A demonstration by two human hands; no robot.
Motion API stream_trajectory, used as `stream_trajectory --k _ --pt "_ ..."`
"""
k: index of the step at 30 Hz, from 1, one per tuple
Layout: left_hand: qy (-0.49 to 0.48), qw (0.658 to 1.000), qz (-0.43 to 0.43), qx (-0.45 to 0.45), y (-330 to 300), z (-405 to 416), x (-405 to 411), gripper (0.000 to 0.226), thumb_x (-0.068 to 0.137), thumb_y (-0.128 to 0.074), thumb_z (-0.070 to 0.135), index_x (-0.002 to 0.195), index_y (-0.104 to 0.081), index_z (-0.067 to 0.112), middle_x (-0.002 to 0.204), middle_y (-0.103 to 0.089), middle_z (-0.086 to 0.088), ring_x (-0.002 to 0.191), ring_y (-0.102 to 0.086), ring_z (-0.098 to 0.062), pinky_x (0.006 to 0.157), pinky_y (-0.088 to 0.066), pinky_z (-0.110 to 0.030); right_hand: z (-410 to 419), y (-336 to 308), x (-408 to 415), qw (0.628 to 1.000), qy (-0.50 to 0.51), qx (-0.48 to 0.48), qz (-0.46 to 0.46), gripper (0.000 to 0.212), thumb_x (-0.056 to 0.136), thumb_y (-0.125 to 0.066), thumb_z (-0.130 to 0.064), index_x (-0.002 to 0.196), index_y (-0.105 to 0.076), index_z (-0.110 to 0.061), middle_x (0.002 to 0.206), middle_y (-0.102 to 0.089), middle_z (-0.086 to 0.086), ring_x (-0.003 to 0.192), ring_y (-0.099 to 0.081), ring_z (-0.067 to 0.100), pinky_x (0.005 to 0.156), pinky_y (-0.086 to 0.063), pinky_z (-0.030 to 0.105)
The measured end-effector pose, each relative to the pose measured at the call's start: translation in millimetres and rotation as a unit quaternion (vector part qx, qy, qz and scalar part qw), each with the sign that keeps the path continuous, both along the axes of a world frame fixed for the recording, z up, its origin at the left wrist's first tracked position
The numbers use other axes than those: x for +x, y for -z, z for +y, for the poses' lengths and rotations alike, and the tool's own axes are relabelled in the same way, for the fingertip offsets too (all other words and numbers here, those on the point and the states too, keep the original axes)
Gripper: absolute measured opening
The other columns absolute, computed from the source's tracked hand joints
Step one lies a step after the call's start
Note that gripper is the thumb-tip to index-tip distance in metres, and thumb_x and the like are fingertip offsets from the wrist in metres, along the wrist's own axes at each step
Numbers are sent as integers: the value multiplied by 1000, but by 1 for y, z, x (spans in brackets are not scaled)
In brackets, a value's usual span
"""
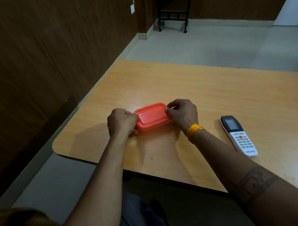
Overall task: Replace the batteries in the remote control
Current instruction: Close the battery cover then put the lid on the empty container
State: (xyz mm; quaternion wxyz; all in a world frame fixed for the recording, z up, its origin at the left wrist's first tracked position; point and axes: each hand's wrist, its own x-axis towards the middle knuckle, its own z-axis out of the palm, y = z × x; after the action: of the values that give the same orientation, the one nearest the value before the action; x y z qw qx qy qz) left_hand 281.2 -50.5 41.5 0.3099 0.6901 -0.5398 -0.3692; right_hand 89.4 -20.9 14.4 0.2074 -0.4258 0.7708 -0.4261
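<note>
Both my hands clamp the ends of the orange lidded box (151,116) mid-table, left hand (121,121) bracing, right hand (182,114) pinching the rim, probably to pry the lid for batteries, while the remote control (238,135) waits face-up toward the table's (215,92) right edge.

Table (215,92) mostly bare — only orange box (152,117) and remote (238,136) obstruct.
</note>
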Motion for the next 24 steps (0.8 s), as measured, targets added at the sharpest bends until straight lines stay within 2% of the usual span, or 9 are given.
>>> stream_trajectory --k 3,7,9,11,13,15,18,22,24 --pt "19 1000 4 -14 1 1 -3 36 77 -73 43 72 -75 8 71 -76 -13 64 -77 -32 65 -67 -49 3 -3 2 999 -5 0 44 26 88 -72 -27 108 -81 -14 104 -78 6 97 -71 24 90 -60 43" --pt "23 999 33 -1 -3 2 -5 61 94 -54 69 86 -69 10 85 -74 -10 71 -74 -27 52 -60 -34 9 -9 6 998 -17 -49 37 22 90 -72 -26 106 -81 -13 100 -77 5 95 -69 22 88 -61 44" --pt "55 998 10 11 0 2 -8 71 93 -44 77 88 -66 10 94 -71 -11 84 -70 -30 67 -58 -36 12 -10 10 997 -37 -62 22 19 90 -71 -24 103 -81 -14 96 -76 2 92 -67 18 86 -60 43" --pt "85 996 -14 22 3 3 -13 73 93 -39 80 92 -64 12 101 -69 -13 93 -67 -34 87 -58 -44 15 -11 16 996 -45 -79 -8 16 91 -72 -24 102 -81 -16 94 -75 -2 89 -67 15 85 -60 42" --pt "98 995 -25 24 4 4 -17 72 94 -38 79 92 -65 12 106 -71 -16 99 -67 -38 95 -57 -47 16 -9 25 995 -8 -95 -37 22 92 -71 -32 105 -79 -17 95 -75 -2 90 -67 15 85 -59 40" --pt "99 995 -30 8 5 5 -21 68 97 -38 75 79 -64 15 105 -73 -19 99 -68 -38 95 -57 -47 19 -4 35 996 43 -70 -28 41 99 -60 -48 108 -75 -12 97 -73 2 91 -66 20 79 -54 36" --pt "103 993 -48 -16 7 5 -22 70 101 -35 70 78 -67 12 99 -73 -19 96 -68 -38 87 -55 -43 20 6 49 998 50 -12 -43 69 104 -33 -62 85 -68 -6 88 -72 14 86 -66 37 69 -45 37" --pt "92 995 -20 -5 9 5 -17 71 98 -36 73 85 -70 11 101 -73 -19 97 -68 -38 92 -57 -47 20 3 56 995 47 -24 -90 66 106 -32 -58 64 -54 -12 75 -65 14 76 -60 37 63 -37 35" --pt "86 996 -16 -3 8 5 -16 66 98 -38 71 78 -66 14 103 -73 -20 97 -68 -39 93 -57 -47 21 1 57 995 42 -34 -82 64 107 -35 -55 59 -48 -15 68 -59 10 70 -55 34 60 -32 35"
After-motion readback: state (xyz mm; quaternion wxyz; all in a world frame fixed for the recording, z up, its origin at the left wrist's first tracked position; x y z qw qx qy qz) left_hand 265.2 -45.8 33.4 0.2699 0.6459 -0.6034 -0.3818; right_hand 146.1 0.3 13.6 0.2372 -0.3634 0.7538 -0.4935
